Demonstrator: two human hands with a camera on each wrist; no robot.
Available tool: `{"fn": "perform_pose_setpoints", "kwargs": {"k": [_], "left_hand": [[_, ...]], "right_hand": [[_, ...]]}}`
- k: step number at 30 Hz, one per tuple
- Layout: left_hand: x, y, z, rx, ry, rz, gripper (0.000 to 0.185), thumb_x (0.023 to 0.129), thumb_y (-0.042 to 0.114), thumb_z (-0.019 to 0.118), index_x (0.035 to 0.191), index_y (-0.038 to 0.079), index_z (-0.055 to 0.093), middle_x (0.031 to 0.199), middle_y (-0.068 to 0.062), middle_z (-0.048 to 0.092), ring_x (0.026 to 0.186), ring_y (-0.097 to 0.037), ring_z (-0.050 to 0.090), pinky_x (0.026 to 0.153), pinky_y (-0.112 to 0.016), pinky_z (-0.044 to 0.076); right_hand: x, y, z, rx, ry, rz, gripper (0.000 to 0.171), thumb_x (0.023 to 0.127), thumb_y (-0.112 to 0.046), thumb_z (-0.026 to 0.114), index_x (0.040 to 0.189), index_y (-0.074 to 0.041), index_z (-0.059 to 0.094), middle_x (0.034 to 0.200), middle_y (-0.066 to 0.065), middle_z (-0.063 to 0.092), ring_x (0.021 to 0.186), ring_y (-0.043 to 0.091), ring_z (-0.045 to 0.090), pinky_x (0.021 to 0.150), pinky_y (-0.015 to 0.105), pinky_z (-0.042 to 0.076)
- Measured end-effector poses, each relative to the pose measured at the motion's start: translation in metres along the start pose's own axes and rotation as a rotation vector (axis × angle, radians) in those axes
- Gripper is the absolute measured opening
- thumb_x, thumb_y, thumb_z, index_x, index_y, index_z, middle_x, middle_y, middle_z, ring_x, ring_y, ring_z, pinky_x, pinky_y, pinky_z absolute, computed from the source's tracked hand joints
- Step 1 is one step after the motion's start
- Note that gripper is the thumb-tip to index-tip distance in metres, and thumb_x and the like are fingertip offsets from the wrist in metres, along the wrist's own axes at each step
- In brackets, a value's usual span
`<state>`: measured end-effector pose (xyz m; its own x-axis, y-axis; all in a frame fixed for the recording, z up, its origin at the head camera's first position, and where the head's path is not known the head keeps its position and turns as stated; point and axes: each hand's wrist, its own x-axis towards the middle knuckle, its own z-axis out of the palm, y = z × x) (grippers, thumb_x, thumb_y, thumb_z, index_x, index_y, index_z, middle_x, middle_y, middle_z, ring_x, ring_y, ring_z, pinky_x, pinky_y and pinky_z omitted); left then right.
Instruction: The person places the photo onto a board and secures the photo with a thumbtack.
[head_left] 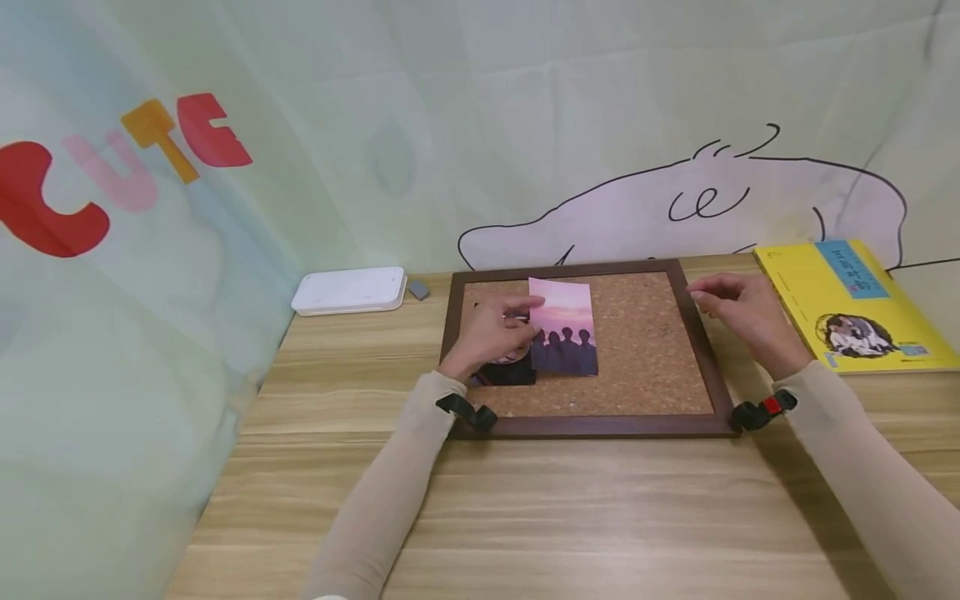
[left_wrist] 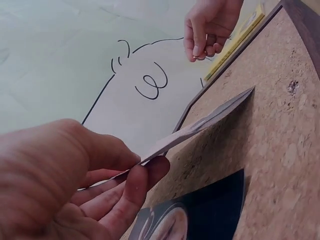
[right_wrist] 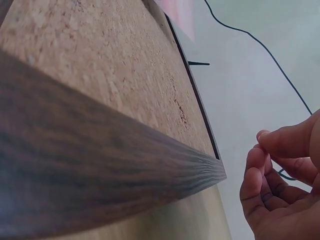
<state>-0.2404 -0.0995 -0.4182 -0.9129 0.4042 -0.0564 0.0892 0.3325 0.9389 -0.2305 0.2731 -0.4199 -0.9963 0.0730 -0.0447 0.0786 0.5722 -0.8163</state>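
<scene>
My left hand (head_left: 495, 335) pinches a photo print (head_left: 566, 329) between thumb and fingers at its left edge. Silhouetted people stand against a pink sky on it. In the left wrist view the photo print (left_wrist: 200, 122) appears edge-on, tilted over the cork board (head_left: 648, 350). Beneath the left hand lies a second, dark photo (left_wrist: 215, 205) with a round picture, partly covered. Just off the board's right side hovers my right hand (head_left: 742, 317), its thumb and index fingertips together. Whether something tiny sits between those fingertips (right_wrist: 267, 142) cannot be made out.
The board has a dark brown wooden frame (head_left: 592, 427). A yellow book (head_left: 810, 308) lies to the right. At the left are a white flat case (head_left: 348, 292) and a small grey block (head_left: 418, 289). A printed curtain (head_left: 420, 125) hangs behind the wooden table (head_left: 585, 508).
</scene>
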Motion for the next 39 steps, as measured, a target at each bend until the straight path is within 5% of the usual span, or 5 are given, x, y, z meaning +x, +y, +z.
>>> {"fn": "perform_pose_setpoints", "kwargs": {"k": [3, 7, 11, 24, 39], "left_hand": [[0.003, 0.001, 0.006, 0.017, -0.01, 0.004, 0.045, 0.093, 0.005, 0.064, 0.138, 0.011, 0.06, 0.093, -0.01, 0.068, 0.045, -0.012, 0.04, 0.041, -0.025, 0.032], [0.008, 0.002, 0.015, 0.138, 0.021, 0.042, 0.043, 0.092, 0.009, 0.068, 0.135, 0.012, 0.063, 0.119, -0.009, 0.068, 0.065, -0.008, 0.061, 0.053, -0.023, 0.049], [0.012, 0.002, 0.02, 0.197, 0.037, 0.059, 0.041, 0.091, 0.011, 0.069, 0.132, 0.011, 0.066, 0.117, -0.009, 0.067, 0.089, -0.012, 0.069, 0.074, -0.025, 0.056], [0.021, 0.002, 0.037, 0.211, 0.007, 0.06, 0.04, 0.092, 0.009, 0.069, 0.131, 0.008, 0.066, 0.113, -0.009, 0.07, 0.091, -0.011, 0.071, 0.074, -0.023, 0.055], [0.043, 0.007, 0.069, 0.286, -0.04, 0.091, 0.039, 0.091, 0.011, 0.071, 0.13, 0.012, 0.068, 0.113, -0.007, 0.072, 0.088, -0.012, 0.065, 0.073, -0.021, 0.051]], "right_hand": [[0.0, 0.0, 0.0, -0.003, 0.008, -0.014, 0.04, 0.1, -0.039, 0.059, 0.125, -0.009, 0.067, 0.119, 0.012, 0.065, 0.099, 0.02, 0.055, 0.078, 0.028, 0.047], [-0.001, 0.0, 0.001, 0.005, 0.01, -0.027, 0.038, 0.099, -0.037, 0.061, 0.122, -0.008, 0.068, 0.116, 0.011, 0.067, 0.095, 0.016, 0.058, 0.077, 0.026, 0.05], [-0.001, 0.001, 0.002, 0.01, 0.003, -0.024, 0.038, 0.099, -0.037, 0.061, 0.122, -0.008, 0.068, 0.114, 0.009, 0.068, 0.094, 0.016, 0.058, 0.078, 0.029, 0.05], [0.0, 0.004, 0.002, 0.011, -0.034, 0.024, 0.041, 0.101, -0.035, 0.059, 0.129, -0.006, 0.063, 0.128, 0.018, 0.062, 0.109, 0.027, 0.055, 0.092, 0.037, 0.045], [0.003, 0.005, 0.006, 0.038, -0.029, -0.009, 0.036, 0.1, -0.031, 0.061, 0.124, -0.005, 0.067, 0.117, 0.012, 0.067, 0.094, 0.017, 0.058, 0.077, 0.02, 0.051]]}}
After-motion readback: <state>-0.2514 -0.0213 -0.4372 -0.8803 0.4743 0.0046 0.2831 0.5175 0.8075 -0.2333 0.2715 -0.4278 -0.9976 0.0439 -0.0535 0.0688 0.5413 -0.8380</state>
